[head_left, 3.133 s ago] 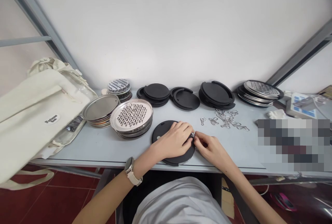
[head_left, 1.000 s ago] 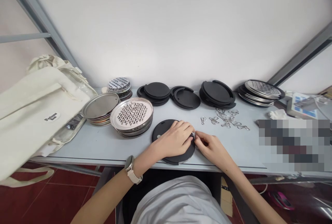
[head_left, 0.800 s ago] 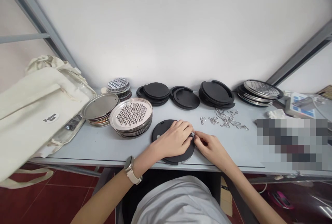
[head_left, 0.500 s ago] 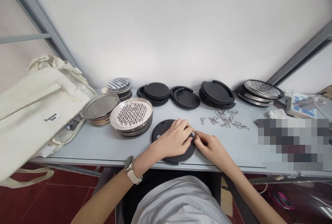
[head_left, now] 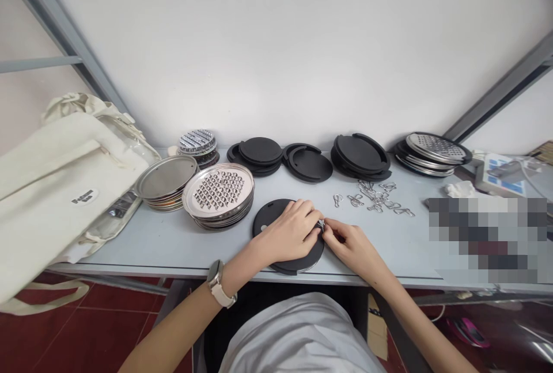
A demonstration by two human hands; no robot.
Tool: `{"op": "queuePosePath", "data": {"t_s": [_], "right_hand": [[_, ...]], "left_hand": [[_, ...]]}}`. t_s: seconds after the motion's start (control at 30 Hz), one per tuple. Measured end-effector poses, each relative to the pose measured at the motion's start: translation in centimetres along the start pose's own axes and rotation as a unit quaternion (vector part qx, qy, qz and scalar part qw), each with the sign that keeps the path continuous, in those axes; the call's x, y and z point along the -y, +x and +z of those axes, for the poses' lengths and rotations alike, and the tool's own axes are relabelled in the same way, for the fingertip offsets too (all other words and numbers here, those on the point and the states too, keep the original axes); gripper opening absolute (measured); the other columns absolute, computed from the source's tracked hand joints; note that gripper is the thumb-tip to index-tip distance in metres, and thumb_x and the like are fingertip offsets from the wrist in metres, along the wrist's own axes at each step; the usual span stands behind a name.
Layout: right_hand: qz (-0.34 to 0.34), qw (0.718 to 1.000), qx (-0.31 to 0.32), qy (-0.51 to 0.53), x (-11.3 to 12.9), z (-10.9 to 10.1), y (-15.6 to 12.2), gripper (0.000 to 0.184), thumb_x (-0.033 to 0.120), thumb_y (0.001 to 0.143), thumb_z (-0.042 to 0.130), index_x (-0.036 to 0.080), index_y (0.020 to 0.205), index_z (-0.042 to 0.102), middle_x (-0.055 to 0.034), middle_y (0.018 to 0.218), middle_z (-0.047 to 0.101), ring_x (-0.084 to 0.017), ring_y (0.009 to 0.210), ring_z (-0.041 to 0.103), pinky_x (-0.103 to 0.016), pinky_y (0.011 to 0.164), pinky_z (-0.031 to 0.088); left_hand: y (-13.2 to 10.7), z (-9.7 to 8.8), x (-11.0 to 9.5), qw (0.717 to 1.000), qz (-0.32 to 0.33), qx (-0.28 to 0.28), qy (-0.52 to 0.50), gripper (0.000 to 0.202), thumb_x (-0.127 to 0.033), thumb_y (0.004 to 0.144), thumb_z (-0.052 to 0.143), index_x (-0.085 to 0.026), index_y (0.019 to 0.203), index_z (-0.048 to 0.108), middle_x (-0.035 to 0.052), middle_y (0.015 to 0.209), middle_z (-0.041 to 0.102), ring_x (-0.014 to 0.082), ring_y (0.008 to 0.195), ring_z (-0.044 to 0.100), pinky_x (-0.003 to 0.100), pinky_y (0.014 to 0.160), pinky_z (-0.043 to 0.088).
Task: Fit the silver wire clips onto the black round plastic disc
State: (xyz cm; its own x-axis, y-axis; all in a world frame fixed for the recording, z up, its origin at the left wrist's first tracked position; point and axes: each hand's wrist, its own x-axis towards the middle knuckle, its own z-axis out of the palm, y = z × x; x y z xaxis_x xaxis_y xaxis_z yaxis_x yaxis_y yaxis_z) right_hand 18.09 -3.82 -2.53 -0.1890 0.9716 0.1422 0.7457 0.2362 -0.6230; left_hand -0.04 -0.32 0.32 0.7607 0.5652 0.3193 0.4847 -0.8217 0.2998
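A round black disc (head_left: 270,216) lies on the table, with a stainless rim showing under its near edge. My left hand (head_left: 287,233) rests over its right half, fingers curled and gripping the disc. At the disc's right edge, my right hand (head_left: 351,246) pinches a small metal clip (head_left: 320,224) between thumb and fingertips. The fingertips of both hands almost meet around that clip. Most of the clip is hidden by my fingers, so its exact shape and how it sits on the disc cannot be seen.
Behind my hands stand stacks of steel grater plates (head_left: 218,197) and black discs (head_left: 360,154). A loose heap of wire clips (head_left: 374,197) lies to the right. A cream canvas bag (head_left: 56,189) overlaps the table's left end. The table's near edge (head_left: 142,269) runs below my forearms.
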Motion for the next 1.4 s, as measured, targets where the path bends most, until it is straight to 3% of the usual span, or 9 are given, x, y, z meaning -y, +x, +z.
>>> {"op": "queuePosePath", "data": {"t_s": [0.6,1.4], "right_hand": [[-0.003,1.0,-0.014,0.022,0.06,-0.02,0.08,0.032,0.032,0.091,0.039,0.021,0.061,0.032,0.0065,0.054,0.031,-0.01,0.051,0.03,-0.022,0.049,0.026],[-0.016,0.999,-0.002,0.033,-0.02,-0.15,-0.1,0.034,0.033,0.095,0.035,0.02,0.063,0.039,0.0048,0.056,0.04,-0.011,0.052,0.037,-0.023,0.051,0.031]], "left_hand": [[0.04,-0.16,-0.1,1.0,0.005,0.003,0.013,0.007,-0.015,0.091,0.042,-0.017,0.094,0.048,0.0081,0.099,0.049,0.0226,0.095,0.047,0.036,0.087,0.04],[-0.03,-0.08,0.01,1.0,0.01,0.0,0.0,0.012,-0.016,0.093,0.041,-0.017,0.099,0.051,0.0083,0.101,0.049,0.0223,0.096,0.048,0.036,0.089,0.04]]}}
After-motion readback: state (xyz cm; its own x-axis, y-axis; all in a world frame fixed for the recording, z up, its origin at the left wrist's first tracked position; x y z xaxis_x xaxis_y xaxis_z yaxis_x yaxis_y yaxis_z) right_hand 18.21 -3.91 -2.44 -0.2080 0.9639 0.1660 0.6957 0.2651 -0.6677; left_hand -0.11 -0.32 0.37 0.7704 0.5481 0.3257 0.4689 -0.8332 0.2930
